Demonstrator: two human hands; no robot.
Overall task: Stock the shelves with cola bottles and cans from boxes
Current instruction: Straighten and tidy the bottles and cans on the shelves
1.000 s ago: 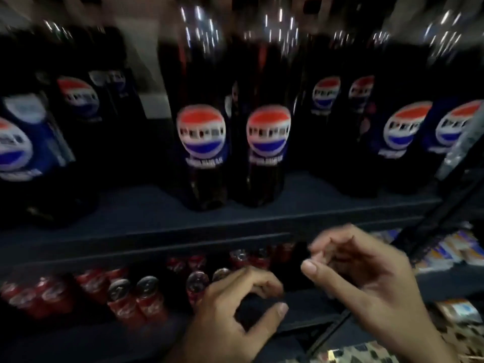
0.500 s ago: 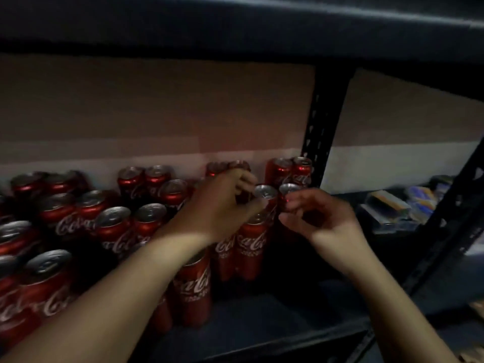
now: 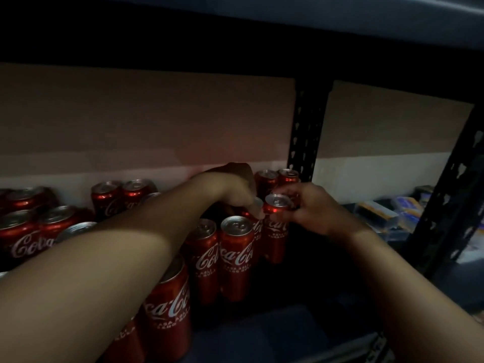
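A can (image 3: 276, 224) is pinched near its rim by the right hand (image 3: 317, 210), fingers curled round the top, probably so it can be nudged upright into line. Just left of that grip, a neighbouring can (image 3: 255, 218) is held at its top by the left hand (image 3: 233, 189), seemingly to steady the row. Nearer than both grips, more cans (image 3: 235, 255) stand on the shelf (image 3: 262, 334). Right of them stands an upright (image 3: 305, 132).

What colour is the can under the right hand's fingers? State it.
Red with white script and a silver top: the can, best seen in the head view, gripped near its rim by the right hand.
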